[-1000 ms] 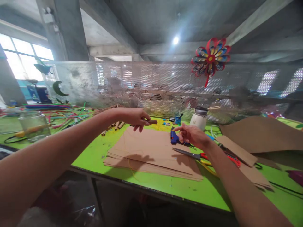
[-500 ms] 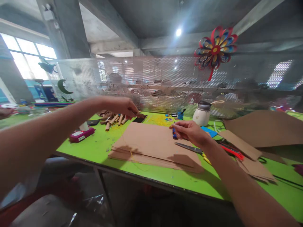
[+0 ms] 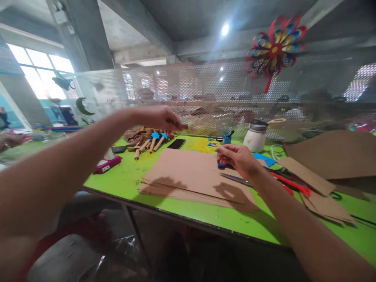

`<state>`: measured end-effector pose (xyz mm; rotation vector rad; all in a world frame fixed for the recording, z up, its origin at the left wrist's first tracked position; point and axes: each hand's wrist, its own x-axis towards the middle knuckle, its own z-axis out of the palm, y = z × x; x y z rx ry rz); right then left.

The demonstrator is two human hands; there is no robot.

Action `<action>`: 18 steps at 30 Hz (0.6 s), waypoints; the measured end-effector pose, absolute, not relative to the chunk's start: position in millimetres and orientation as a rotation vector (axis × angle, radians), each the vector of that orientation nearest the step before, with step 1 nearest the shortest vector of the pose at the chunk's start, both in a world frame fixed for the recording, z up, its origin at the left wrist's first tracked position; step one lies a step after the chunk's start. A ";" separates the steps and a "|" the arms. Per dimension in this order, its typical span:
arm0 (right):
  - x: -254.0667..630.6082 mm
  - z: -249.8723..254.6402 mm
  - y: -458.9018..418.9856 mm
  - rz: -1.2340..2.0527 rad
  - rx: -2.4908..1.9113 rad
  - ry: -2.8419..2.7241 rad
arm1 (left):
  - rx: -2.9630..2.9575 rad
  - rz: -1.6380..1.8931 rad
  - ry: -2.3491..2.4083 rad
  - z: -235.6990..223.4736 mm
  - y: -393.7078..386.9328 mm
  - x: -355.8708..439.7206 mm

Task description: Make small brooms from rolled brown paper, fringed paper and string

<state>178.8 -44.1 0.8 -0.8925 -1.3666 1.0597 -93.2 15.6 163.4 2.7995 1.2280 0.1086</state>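
- The brown paper tube (image 3: 184, 127) is blurred; its near end is covered by fingers, so its full length cannot be made out.
- Its long axis lies nearly level across the view, the free end pointing towards 3 o'clock, raised above the green table (image 3: 117, 179).
- At the tube's 9 o'clock, the left hand (image 3: 166, 118) is nearly closed, pinching it; the lower fingers are unclear.
- At the tube's 7 o'clock, a black smartphone (image 3: 176, 143) lies flat; at 8 o'clock, more paper tubes (image 3: 144, 146) are piled, two topped with blue pieces.
- At 6 o'clock, a stack of brown card sheets (image 3: 185, 166) lies under the arms' shadows.
- At 4 o'clock, the right hand (image 3: 237, 156) is half curled, thumb near fingertips; whether it grips anything cannot be told.
- It mostly hides a blue tool (image 3: 221, 166).
- Below, scissors (image 3: 233, 178) point towards 10 o'clock, partly covered by the forearm.
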 end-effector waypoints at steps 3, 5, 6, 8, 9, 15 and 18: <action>178.7 -3.4 -38.4 0.933 -0.869 -1.344 | 2.618 0.076 1.003 105.5 15.6 -72.0; 173.6 -8.2 -37.8 0.920 -0.834 -1.445 | 2.539 0.167 0.906 81.0 17.8 -61.5; 169.7 -11.4 -37.9 0.935 -0.825 -1.504 | 2.524 0.192 0.862 73.2 19.3 -57.8; 160.7 -19.5 -37.3 1.015 -0.816 -1.598 | 2.525 0.247 0.797 63.3 23.2 -53.6; 156.6 -23.9 -36.3 1.051 -0.807 -1.616 | 2.537 0.260 0.771 60.0 25.4 -52.9; 160.3 -34.8 -26.9 1.119 -1.061 -1.607 | 2.518 0.226 0.724 39.2 37.4 -59.1; 177.1 -20.9 -29.5 1.106 -1.155 -1.766 | 2.480 0.245 0.771 24.2 42.7 -61.8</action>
